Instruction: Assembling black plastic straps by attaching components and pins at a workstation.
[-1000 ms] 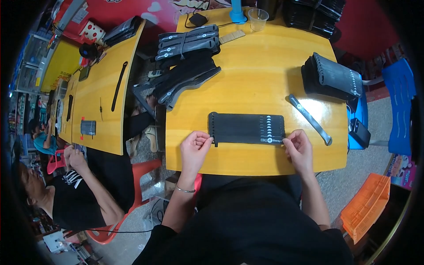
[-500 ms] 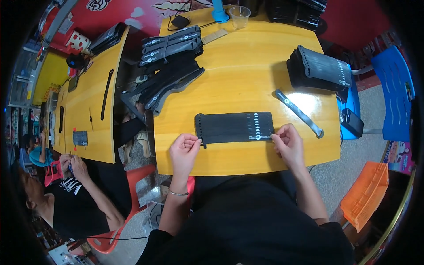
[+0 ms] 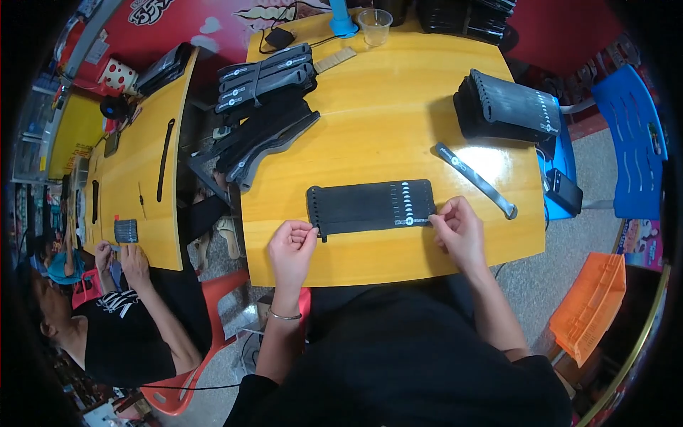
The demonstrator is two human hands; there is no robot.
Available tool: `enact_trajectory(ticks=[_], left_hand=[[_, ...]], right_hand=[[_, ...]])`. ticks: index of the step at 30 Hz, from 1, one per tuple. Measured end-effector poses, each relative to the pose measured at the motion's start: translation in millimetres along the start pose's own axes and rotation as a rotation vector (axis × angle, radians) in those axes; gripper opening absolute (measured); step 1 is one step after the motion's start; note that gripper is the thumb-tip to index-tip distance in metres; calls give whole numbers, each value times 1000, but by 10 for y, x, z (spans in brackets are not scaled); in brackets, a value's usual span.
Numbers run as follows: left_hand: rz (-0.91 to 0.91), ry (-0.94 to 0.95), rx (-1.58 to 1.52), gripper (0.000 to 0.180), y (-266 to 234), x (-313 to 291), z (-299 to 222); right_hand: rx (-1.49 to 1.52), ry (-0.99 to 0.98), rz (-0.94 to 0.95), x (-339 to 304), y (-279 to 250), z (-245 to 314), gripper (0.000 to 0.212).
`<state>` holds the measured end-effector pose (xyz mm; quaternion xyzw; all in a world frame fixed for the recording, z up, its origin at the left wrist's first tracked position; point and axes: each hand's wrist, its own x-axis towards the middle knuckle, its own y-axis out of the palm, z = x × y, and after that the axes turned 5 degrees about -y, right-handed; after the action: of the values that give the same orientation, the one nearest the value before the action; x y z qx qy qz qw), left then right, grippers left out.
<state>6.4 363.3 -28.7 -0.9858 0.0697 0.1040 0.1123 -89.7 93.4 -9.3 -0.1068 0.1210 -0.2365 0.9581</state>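
Observation:
Several black straps [image 3: 363,205] with white print lie overlapped in a flat row on the yellow table before me. My left hand [image 3: 292,248] pinches the left end of the strap nearest me, by its small tab. At the other end, my right hand [image 3: 459,231] pinches that strap's right tip between thumb and fingers. One loose black strap [image 3: 475,181] lies slantwise on the table beyond my right hand. Farther off to the right stands a thick stack of black straps [image 3: 518,105].
Banded bundles of straps [image 3: 265,80] and a loose pile [image 3: 274,135] occupy the far left of the table [image 3: 384,114]. A clear plastic cup [image 3: 375,28] stands at the back. An orange crate [image 3: 587,309] and blue chair [image 3: 629,142] are right; a co-worker [image 3: 128,320] sits left.
The view has shifted slightly. My hands keep their pinch on the nearest strap's two ends, and the row looks much the same. The co-worker's hands have moved apart.

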Motion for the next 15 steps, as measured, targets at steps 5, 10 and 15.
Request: enact_trajectory(ticks=[5, 10, 15], left_hand=[[-7, -10, -15, 10, -7, -16, 10], [-7, 23, 0, 10, 7, -4, 1], [-5, 30, 0, 9, -6, -15, 15]], right_hand=[[-5, -1, -2, -3, 13, -3, 17], [-29, 4, -42, -1, 21, 14, 17], [-42, -23, -13, -13, 25, -1, 18]])
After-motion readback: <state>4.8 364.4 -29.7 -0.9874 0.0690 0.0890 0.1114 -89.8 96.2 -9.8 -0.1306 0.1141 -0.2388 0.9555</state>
